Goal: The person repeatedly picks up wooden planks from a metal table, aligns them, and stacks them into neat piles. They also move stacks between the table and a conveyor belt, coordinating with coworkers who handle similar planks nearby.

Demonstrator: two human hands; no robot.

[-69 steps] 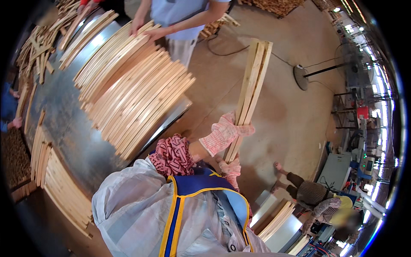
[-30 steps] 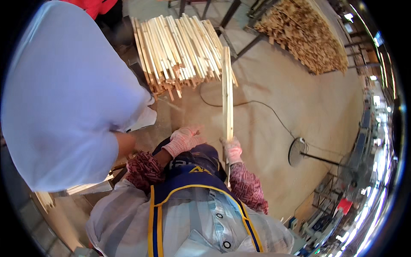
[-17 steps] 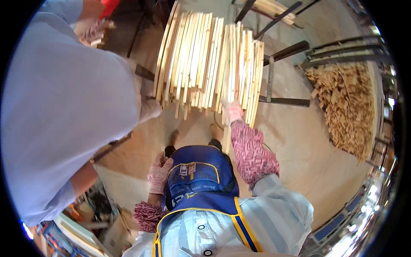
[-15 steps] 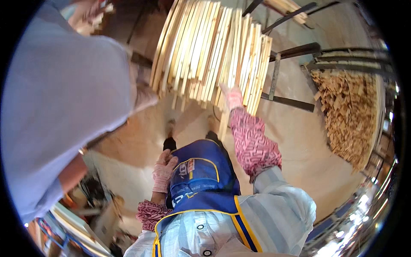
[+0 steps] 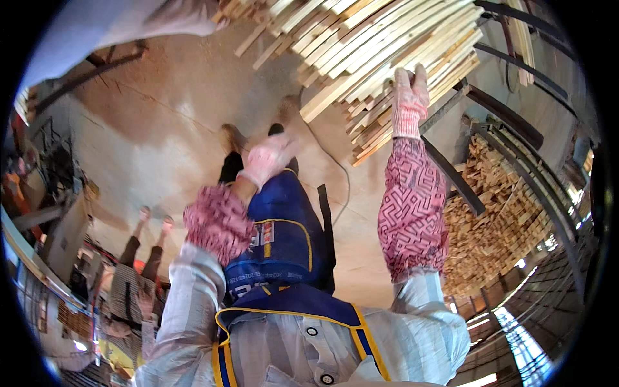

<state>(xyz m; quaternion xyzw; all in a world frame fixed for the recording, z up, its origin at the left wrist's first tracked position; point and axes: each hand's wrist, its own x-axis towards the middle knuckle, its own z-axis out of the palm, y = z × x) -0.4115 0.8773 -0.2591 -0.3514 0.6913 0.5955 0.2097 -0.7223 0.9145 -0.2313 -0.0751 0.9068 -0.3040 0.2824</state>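
Note:
A pile of long, pale wooden strips [image 5: 367,48] fills the top middle, their ends uneven toward me. My right hand [image 5: 410,97], in a pale pink glove, reaches to the pile's right part, its fingers stretched over the strips and touching them. Nothing shows gripped in it, though the undersides of the fingers are hidden. In front of my blue apron [image 5: 284,206] hovers my left hand [image 5: 267,158], also gloved. Motion smears its fingers, and no object is visible in it. It is apart from the strips.
Dark metal bars [image 5: 509,116] jut out right of the pile. Beyond them lies a big stack of short wood pieces [image 5: 493,222]. A thin cable [image 5: 345,174] runs across the floor. Another person [image 5: 132,290] is at lower left; a pale sleeve [image 5: 142,19] shows at upper left.
The view has swung, and the pile now sits higher and further right. My left hand has risen from the apron's side to in front of it. The nearby person has shifted toward the upper left edge.

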